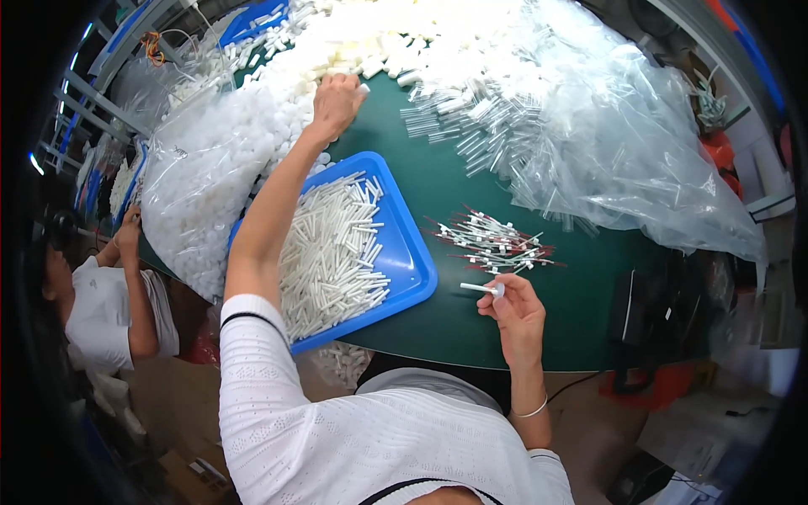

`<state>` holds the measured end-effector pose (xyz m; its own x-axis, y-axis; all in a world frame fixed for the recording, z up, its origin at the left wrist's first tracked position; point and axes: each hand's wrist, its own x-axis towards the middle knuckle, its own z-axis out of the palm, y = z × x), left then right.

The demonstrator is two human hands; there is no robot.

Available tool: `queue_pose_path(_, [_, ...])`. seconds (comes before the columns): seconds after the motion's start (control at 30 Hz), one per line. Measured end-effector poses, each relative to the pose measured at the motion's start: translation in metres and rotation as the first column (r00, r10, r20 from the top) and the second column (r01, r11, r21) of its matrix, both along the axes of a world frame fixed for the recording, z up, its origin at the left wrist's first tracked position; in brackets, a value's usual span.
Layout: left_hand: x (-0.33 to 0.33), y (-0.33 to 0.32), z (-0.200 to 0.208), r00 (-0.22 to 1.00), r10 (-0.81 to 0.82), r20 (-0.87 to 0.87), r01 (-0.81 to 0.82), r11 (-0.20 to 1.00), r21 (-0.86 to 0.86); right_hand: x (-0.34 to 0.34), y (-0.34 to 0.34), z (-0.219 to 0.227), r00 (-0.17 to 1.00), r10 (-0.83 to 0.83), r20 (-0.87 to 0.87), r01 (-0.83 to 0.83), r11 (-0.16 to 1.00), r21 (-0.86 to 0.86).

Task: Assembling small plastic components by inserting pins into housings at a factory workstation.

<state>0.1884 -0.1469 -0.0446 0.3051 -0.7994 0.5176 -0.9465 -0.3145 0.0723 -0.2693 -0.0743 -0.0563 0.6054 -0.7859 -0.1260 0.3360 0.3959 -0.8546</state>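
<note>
Stretched forward to the far edge of a pile of short white foam-like cylinders, my left hand has its fingers curled. A small white cylinder shows at its thumb side, seemingly pinched there. Nearer to me, my right hand grips a thin white stick with a translucent round cap between thumb and fingers. The stick points left. Beneath my left arm lies a blue tray holding many similar white sticks.
Thin red wires with small white connectors lie on the green table. Clear tubes spill from a large plastic bag at right. A bag of white caps stands left. Another person works at far left.
</note>
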Motion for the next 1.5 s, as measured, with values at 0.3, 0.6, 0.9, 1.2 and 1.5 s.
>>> queue_pose_path(0.3, [-0.246,0.151,0.032,0.703,-0.477,-0.527,0.487,0.863,-0.132,0.036,0.008,0.015,0.977,0.082,0.199,-0.092,0.995,0.041])
queue_pose_path(0.6, [-0.267,0.194,0.022,0.559,-0.376,-0.739,0.425,0.895,-0.135,0.017,0.027,0.004,0.966,0.098,0.239,-0.128,0.985,0.113])
queue_pose_path(0.9, [-0.281,0.192,0.034,0.623,-0.472,-0.624,0.437,0.872,-0.222,0.008,0.028,-0.003,0.986,0.139,0.096,-0.134,0.989,-0.055])
queue_pose_path(1.2, [-0.262,0.172,0.041,0.269,-0.322,-0.908,0.569,0.814,-0.120,0.015,0.013,0.015,0.933,-0.254,-0.255,-0.142,0.391,-0.909])
queue_pose_path(1.5, [-0.107,-0.018,-0.036,0.974,-0.207,-0.091,0.201,0.977,-0.066,0.008,0.025,0.022,0.910,-0.257,-0.326,-0.101,0.624,-0.775])
